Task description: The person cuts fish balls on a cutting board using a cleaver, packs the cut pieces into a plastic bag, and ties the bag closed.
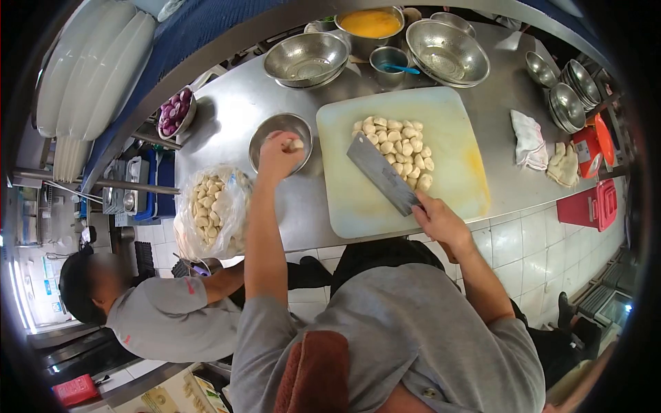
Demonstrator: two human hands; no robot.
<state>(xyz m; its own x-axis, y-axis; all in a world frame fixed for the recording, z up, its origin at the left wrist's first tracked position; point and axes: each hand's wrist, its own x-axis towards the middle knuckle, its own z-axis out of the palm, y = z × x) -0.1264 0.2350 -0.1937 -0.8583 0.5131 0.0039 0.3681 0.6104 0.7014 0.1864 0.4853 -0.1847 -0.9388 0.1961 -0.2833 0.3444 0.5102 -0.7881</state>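
My left hand (279, 157) is over a round steel bowl (292, 123), its fingers closed around a pale ball (296, 144) that looks like a fish ball. The palm side is hidden, so more pieces may be in it. In my right hand (441, 220) is the handle of a cleaver (380, 173). The wide blade lies slanted over the cutting board (451, 113), its far edge against a pile of similar pale pieces (396, 143). A clear plastic bag (237, 206) full of whole pale balls (206, 206) sits left of my left forearm.
Two large steel bowls (306, 58) (447, 51), a pot of yellow liquid (372, 24) and a small pot (389, 67) stand behind the board. Purple onions (175, 110) are at left; cloths (529, 140) and stacked bowls (568, 107) at right. A co-worker (165, 310) is at my left.
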